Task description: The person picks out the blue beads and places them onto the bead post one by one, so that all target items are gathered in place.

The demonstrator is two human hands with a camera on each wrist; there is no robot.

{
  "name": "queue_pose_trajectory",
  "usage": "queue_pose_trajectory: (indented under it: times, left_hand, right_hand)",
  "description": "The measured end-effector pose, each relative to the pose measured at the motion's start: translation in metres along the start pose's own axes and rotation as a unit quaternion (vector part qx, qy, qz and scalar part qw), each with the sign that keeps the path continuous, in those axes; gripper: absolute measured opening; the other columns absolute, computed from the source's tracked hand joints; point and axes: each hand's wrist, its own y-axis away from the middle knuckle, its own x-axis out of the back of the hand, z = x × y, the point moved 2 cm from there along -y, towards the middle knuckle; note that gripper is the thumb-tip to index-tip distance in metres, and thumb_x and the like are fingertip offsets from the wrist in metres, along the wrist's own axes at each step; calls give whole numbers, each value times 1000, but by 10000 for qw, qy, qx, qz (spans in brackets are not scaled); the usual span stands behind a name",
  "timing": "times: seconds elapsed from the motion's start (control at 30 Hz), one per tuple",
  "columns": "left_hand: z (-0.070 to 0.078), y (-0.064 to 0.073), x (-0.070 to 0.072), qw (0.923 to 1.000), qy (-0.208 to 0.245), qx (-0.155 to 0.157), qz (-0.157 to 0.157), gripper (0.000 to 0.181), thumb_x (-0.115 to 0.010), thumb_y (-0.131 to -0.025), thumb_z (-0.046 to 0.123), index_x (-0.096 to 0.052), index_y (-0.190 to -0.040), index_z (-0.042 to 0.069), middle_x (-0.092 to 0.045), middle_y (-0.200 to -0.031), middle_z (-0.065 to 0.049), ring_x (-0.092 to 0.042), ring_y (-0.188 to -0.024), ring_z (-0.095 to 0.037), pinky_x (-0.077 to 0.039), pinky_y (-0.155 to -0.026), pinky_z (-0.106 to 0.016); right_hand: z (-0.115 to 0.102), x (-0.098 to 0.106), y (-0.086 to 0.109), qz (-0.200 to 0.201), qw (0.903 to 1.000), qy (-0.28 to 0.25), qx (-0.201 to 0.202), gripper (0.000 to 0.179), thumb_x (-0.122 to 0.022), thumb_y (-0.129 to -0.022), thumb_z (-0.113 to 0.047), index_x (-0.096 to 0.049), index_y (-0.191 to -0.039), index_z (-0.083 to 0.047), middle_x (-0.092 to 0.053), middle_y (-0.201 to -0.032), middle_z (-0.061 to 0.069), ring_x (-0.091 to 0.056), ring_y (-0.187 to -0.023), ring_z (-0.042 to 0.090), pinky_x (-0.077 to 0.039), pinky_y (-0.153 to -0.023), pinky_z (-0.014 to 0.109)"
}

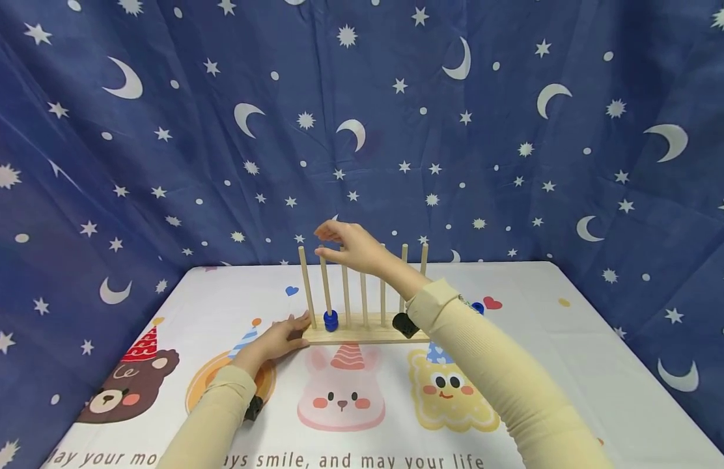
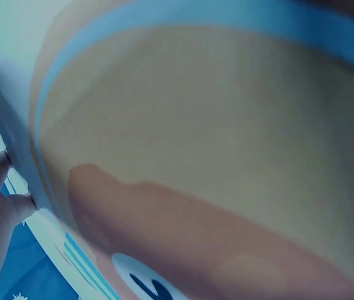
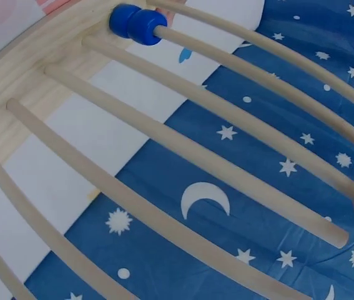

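"Pale sleeves [image 1: 497, 371] loom nearest in the head view, rising from the bottom edge. What looks done?"

"Two blue beads [image 1: 331, 320] sit stacked at the foot of the second peg [image 1: 327, 286] from the left, just below mid-frame. The other pegs [image 1: 364, 299] look bare wherever they show, so I'd call it early."

"And what's left?"

"One blue piece [image 1: 478, 307] lies right of centre, partly behind the right sleeve, probably another bead. Whether more hide there, I can't tell."

"Hands?"

"The right hand [image 1: 356, 246] is up by the peg tops, thumb and fingers apart, no bead showing between them; it covers one top. The left hand [image 1: 280, 339], lower left of centre, grips the end of the wooden base [image 1: 368, 337]."

"Left wrist view?"

"Mostly blurred tablecloth [image 2: 164, 112]. The hand is cut off at the left edge, its hold hard to make out; no beads appear."

"Right wrist view?"

"Beads at the top, against the base. Pegs run off the left and bottom edges, and only a sliver of hand shows at the right."
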Motion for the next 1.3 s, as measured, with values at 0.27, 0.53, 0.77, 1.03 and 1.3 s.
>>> queue_pose_trajectory:
  times: [0.27,0.53,0.77,1.03,1.3]
  left_hand:
    - [-2,1,-1,10000,-23,20,-43,58,-63,-89,22,-43,-139,-1,-35,-148,-20,-24,-135,-53,-14,-107,-70]
    - [-3,0,2,10000,24,37,-43,57,-63,-89,20,-43,-138,-2,-33,-148,-21,-23,-135,-52,-12,-107,-71]
    - [-1,0,3,9999,13,-83,-62,56,-63,-89,19,-44,-137,-3,-34,-147,-22,-25,-133,-54,-13,-104,-74]
    - [-3,3,3,10000,10,-85,21,56,-63,-89,18,-45,-136,-4,-34,-147,-23,-24,-134,-54,-13,-104,-74]
    - [2,4,5,9999,-15,-110,-79,57,-62,-90,20,-43,-138,-4,-33,-148,-22,-23,-134,-54,-15,-105,-72]
  right_hand:
    - [0,-5,15,388,9984,-94,402,37,-60,-93,-21,-56,-123,0,-62,-123,14,-58,-117,25,-46,-102,33]
    - [-1,-5,32,576,9955,-347,666,33,-60,-92,-14,-58,-123,-1,-62,-124,13,-58,-118,26,-46,-102,35]
    - [2,-5,51,712,9930,-433,834,32,-61,-91,-12,-59,-119,2,-65,-119,15,-61,-113,27,-49,-98,39]
    - [12,-8,70,744,9916,-536,915,31,-64,-89,-9,-60,-118,0,-66,-117,15,-61,-111,26,-50,-96,35]
    - [19,-10,90,892,9896,-700,880,30,-65,-87,-7,-61,-116,-1,-67,-111,13,-64,-103,24,-53,-91,34]
